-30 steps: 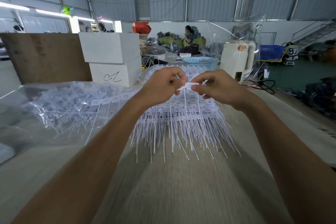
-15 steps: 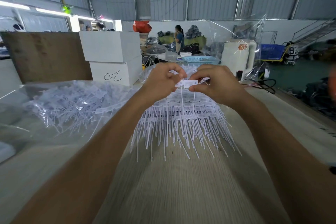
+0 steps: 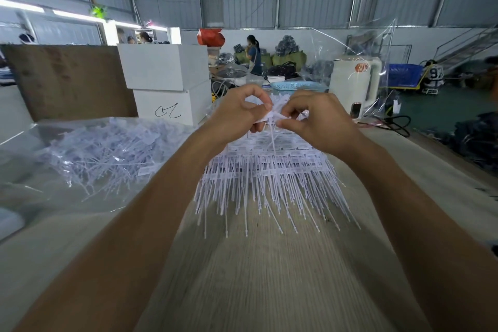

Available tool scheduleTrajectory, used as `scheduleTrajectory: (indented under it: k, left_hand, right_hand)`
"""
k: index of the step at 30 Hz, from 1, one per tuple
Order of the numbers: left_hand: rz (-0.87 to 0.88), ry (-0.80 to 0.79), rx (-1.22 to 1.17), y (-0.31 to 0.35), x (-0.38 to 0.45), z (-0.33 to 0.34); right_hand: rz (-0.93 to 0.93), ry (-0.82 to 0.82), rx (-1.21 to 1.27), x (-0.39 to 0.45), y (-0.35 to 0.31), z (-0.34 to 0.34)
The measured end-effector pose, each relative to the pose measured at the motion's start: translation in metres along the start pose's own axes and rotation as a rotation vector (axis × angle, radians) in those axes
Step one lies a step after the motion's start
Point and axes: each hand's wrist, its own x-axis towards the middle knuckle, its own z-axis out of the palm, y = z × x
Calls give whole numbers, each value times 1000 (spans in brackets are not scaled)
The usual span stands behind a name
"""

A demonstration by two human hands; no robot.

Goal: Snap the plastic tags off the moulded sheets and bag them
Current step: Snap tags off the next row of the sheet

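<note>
A stack of white moulded sheets (image 3: 269, 170) lies on the table, its thin tails fanning toward me. Above its far end my left hand (image 3: 239, 113) and my right hand (image 3: 318, 121) meet, both pinching a small white plastic tag (image 3: 275, 116) between thumb and fingers. A thin tail hangs down from the tag toward the sheets. To the left lies a clear plastic bag (image 3: 80, 153) holding a heap of loose white tags (image 3: 113, 151).
Two stacked white boxes (image 3: 167, 83) and a brown board (image 3: 67, 81) stand behind the bag. A blue basket (image 3: 293, 86) and a white appliance (image 3: 353, 81) sit at the far end. A black cable (image 3: 396, 124) lies at right. People work in the background.
Both hands have twisted the tag between them; the white piece now looks bent and crumpled, and the hands sit slightly closer together over the sheets.
</note>
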Motion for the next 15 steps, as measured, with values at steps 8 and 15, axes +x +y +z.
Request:
scheduleTrajectory:
  k: [8, 15]
  left_hand:
    - [22, -82, 42, 2, -3, 0]
    - [109, -87, 137, 7, -4, 2]
  right_hand:
    - [261, 87, 239, 1, -1, -3]
    - [310, 91, 498, 3, -4, -5]
